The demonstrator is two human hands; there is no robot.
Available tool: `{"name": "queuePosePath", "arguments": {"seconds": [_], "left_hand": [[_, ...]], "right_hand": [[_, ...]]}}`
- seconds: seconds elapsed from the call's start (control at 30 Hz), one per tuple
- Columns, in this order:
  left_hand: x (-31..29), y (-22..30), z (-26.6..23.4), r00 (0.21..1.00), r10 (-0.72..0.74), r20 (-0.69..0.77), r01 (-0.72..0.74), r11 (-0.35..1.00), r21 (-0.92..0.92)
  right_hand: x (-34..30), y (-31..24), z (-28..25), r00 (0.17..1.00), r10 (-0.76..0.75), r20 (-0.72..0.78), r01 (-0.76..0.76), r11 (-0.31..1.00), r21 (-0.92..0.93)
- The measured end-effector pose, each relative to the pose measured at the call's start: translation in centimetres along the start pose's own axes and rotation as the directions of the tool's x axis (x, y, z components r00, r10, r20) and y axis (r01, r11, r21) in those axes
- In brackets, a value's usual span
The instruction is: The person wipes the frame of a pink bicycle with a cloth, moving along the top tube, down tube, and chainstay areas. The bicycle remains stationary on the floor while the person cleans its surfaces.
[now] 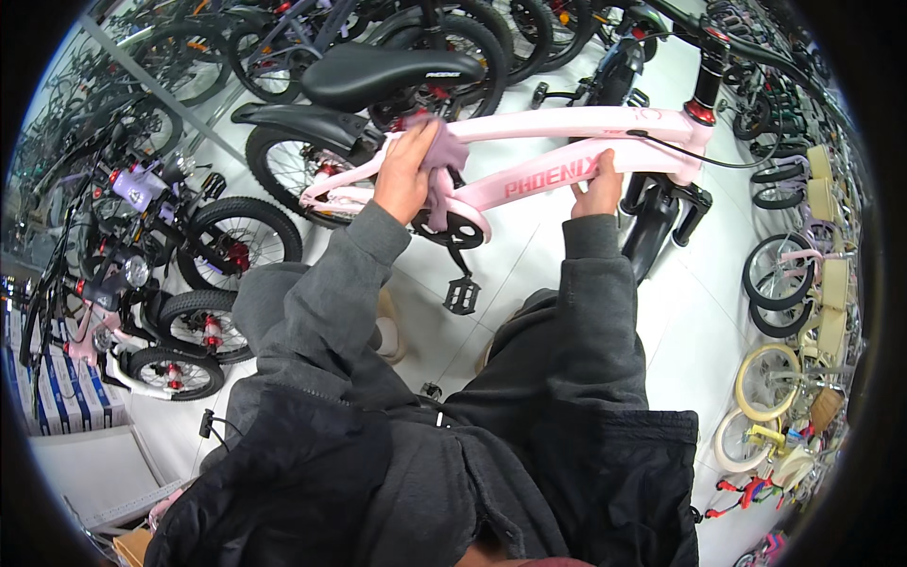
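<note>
A pale pink children's bicycle [529, 128] with a black saddle [387, 74] stands in front of me on a white tiled floor. My left hand [404, 170] presses a mauve cloth [442, 159] against the frame just below the saddle. My right hand [599, 189] grips the lower frame tube near the lettering. Both arms wear grey sleeves. A black pedal [461, 295] hangs under the chain guard [453, 227].
Small bikes with black tyres [203, 326] crowd the left. Cream and pink bikes [803, 312] line the right. More black bikes [510, 28] stand behind. Blue-and-white boxes [66, 387] sit low on the left.
</note>
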State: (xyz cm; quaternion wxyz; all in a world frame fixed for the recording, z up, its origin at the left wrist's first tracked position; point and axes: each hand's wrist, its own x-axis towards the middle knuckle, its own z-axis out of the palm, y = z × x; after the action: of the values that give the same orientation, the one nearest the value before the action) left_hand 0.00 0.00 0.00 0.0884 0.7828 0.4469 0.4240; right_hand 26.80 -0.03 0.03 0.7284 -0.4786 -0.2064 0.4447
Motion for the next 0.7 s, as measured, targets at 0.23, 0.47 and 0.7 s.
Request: {"name": "queuePosePath", "arguments": {"seconds": [0.23, 0.47, 0.7], "left_hand": [[4.3, -1.1, 2.6, 0.988, 0.059, 0.144, -0.092, 0.967, 0.236], [7.7, 1.0, 4.8, 0.981, 0.014, 0.191, -0.042, 0.989, 0.143], [12.0, 11.7, 9.1, 0.950, 0.296, 0.097, -0.296, 0.955, -0.012]], "right_hand": [[-0.8, -0.6, 0.5, 0.999, -0.047, 0.027, 0.046, 0.997, 0.055], [-0.9, -0.4, 0.7, 0.999, -0.037, 0.000, 0.037, 0.999, -0.017], [-0.1, 0.7, 0.4, 0.998, -0.038, -0.049, 0.038, 0.999, 0.005]]}}
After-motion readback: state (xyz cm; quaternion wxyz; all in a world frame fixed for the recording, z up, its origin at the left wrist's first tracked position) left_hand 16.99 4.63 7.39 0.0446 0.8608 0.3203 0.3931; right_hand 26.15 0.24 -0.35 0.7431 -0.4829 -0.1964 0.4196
